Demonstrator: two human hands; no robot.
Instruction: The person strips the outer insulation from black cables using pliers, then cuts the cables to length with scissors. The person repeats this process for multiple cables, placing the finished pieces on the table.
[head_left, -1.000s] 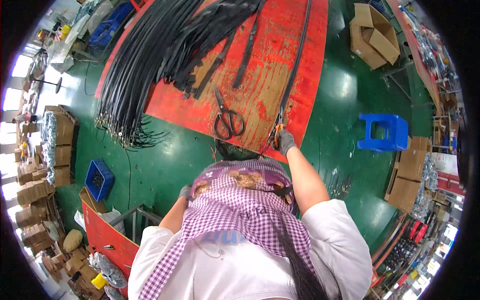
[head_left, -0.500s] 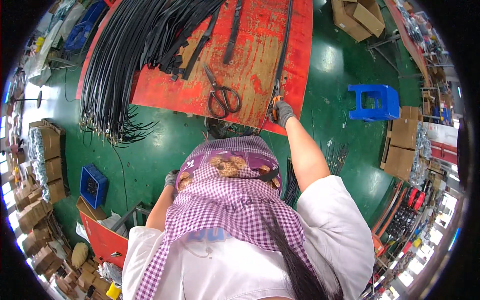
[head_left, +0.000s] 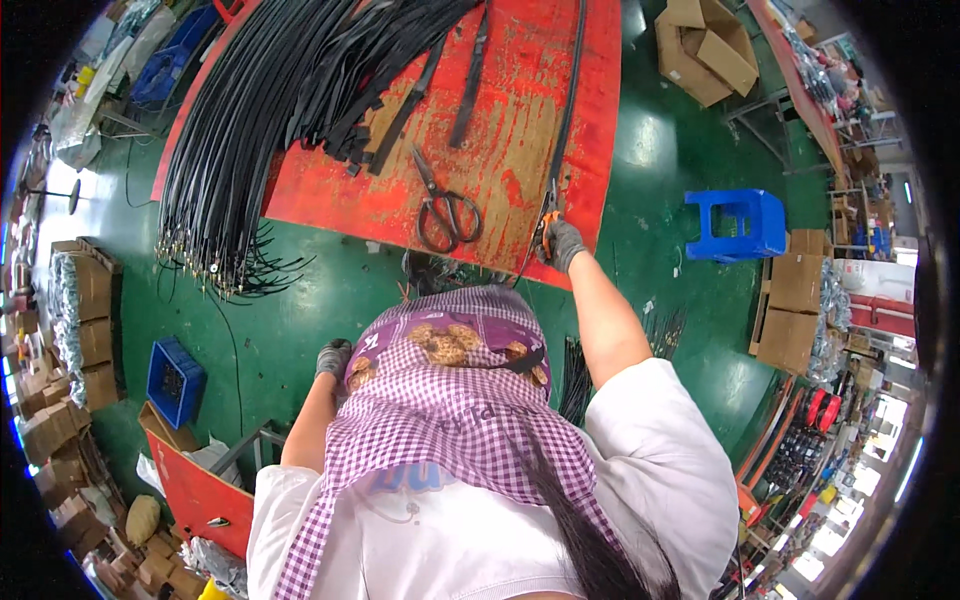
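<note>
In my gloved right hand [head_left: 563, 247] are orange-handled pliers [head_left: 549, 226], held at the near right edge of the red table [head_left: 350, 205]. Their jaws point away from me and meet the near part of a long black cable [head_left: 571, 105] running along the table's right side. Whether the jaws grip it, I cannot tell. My left hand [head_left: 333, 357], in a grey glove, is low beside my checked apron [head_left: 450, 400]; its fingers are too unclear to read. Black-handled scissors [head_left: 440, 212] lie on the table, left of the pliers.
A thick bundle of black cables [head_left: 225, 140] covers the table's left side and hangs over its edge. Black strips [head_left: 470, 90] lie near the scissors. A blue stool [head_left: 735, 225] and cardboard boxes [head_left: 790, 310] stand right; a blue crate [head_left: 175, 382] sits on the floor at left.
My left hand has come further out from behind the apron, to the left. The right hand keeps the pliers near the same table edge. The whole view has shifted slightly.
</note>
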